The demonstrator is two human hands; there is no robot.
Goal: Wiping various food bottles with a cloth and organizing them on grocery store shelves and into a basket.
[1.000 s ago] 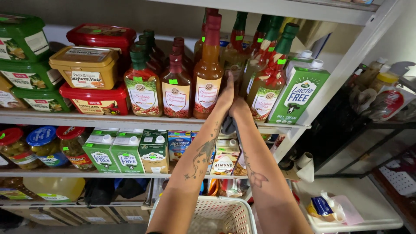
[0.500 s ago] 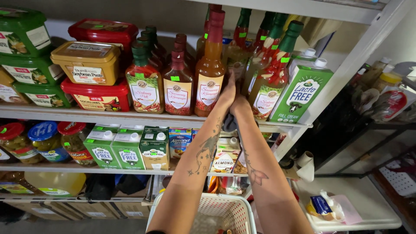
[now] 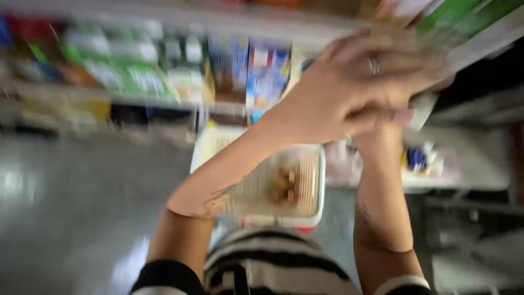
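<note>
Both hands (image 3: pixel 360 93) are raised together at the metal shelf's (image 3: pixel 469 41) front edge, above the white plastic basket (image 3: pixel 314 213); blur hides whether they grasp anything.

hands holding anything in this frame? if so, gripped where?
Cannot tell. The left hand lies over the right hand up at the shelf edge, and motion blur hides whatever may be between them. The white basket below is untouched.
</note>
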